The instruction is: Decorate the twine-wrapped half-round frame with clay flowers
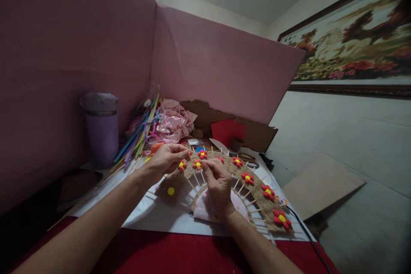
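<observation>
Left hand (171, 158): fingertips together, contents unclear | right hand (220, 184): likewise, nearer | woven arch (258, 197): lies on white sheet (141, 218), beneath hands, red flowers (281, 219) along it | handling: light pinch, wrists clear of flowers advised | surface (154, 252): red-clothed | far left: purple cup (103, 137) | room: pink panels (221, 55) left and far, framed picture (356, 47) right

The arch (268, 211) lies on the sheet (147, 221), with flowers (247, 178) along its band. The left hand (168, 159) and right hand (220, 186) are above the arch. At left stands the container (102, 139); right of it, the stick bundle (141, 132), then the fabric (176, 122). Cardboard (257, 135) stands behind the arch.
</observation>
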{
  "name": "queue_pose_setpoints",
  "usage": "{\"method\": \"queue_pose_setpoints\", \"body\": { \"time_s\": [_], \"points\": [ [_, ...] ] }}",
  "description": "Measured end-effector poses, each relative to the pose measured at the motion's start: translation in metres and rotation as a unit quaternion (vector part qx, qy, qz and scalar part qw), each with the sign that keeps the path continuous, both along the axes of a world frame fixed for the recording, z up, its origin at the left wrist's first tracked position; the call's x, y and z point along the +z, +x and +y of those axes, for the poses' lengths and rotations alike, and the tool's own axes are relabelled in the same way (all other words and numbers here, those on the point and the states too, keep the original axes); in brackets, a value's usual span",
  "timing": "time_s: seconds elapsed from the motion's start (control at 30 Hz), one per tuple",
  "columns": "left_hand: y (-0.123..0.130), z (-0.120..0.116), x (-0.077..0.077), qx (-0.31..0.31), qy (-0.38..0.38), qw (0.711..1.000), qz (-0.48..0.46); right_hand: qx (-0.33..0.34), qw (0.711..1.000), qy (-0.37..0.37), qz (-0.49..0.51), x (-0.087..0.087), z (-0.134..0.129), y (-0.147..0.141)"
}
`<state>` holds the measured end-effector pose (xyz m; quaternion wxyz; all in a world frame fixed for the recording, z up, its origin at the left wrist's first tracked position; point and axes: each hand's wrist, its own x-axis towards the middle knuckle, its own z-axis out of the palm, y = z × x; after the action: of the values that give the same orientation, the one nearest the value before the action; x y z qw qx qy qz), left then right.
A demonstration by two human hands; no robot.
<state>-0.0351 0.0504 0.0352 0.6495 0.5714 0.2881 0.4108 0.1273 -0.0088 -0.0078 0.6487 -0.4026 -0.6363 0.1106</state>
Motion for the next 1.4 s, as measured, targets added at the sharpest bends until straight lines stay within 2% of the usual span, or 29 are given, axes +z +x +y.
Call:
{"method": "queue_pose_setpoints", "body": {
  "time_s": [0.13, 0.27, 0.33, 0.47, 0.57, 0.67, 0.87, 1.07, 1.4],
  "points": [
    [0.0, -0.003, 0.013, 0.026, 0.018, 0.998, 0.061, 0.001, 1.0, 0.002, -0.002, 0.0, 0.0, 0.0],
    [0.0, -0.002, 0.02, 0.11, 0.066, 0.984, 0.125, 0.006, 1.0, 0.006, -0.004, -0.001, 0.001, 0.0],
    [-0.002, 0.001, 0.015, 0.154, 0.129, 0.965, 0.166, 0.01, 1.0, 0.008, -0.008, -0.001, 0.0, 0.0],
    [-0.009, 0.001, -0.004, 0.219, 0.232, 0.925, 0.204, 0.01, 1.0, 0.015, -0.018, -0.002, -0.002, -0.001],
    [-0.013, -0.005, -0.018, 0.25, 0.253, 0.911, 0.208, 0.012, 0.999, 0.015, -0.033, -0.003, -0.003, -0.002],
    [-0.013, -0.011, -0.025, 0.277, 0.256, 0.892, 0.249, 0.014, 0.999, 0.015, -0.048, -0.004, -0.004, -0.002],
    [-0.012, -0.01, -0.032, 0.284, 0.276, 0.864, 0.31, 0.026, 0.997, 0.038, -0.067, -0.003, -0.005, -0.003],
    [-0.011, -0.007, -0.039, 0.286, 0.251, 0.873, 0.305, 0.032, 0.996, 0.044, -0.076, -0.001, -0.008, -0.003],
    [-0.009, -0.009, -0.038, 0.282, 0.228, 0.877, 0.315, 0.023, 0.994, 0.05, -0.093, 0.0, -0.007, -0.003]
  ]
}}
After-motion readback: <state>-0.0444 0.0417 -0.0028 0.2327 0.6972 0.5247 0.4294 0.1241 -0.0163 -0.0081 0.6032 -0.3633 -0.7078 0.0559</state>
